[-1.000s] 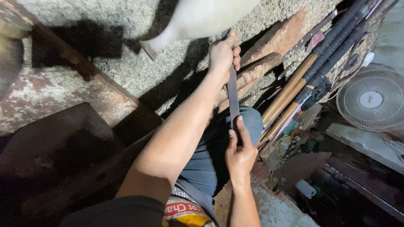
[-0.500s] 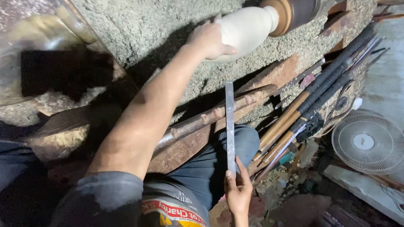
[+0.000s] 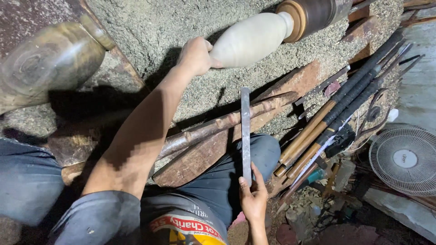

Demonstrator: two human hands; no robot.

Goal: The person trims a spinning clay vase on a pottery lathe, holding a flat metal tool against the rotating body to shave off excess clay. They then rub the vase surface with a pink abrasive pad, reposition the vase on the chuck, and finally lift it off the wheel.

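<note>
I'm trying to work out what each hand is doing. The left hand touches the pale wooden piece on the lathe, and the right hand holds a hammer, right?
Not quite. In the head view the right hand holds a long flat metal bar, not a hammer. The left hand does touch the pale wooden piece.

A printed patch [image 3: 188,224] on the person's grey shirt sits at six o'clock: a red band with white lettering above a yellow area. At three o'clock, a small round pale label [image 3: 405,159] marks the centre of a white fan's wire grille [image 3: 386,159]. No packages, signs or screens appear.
</note>
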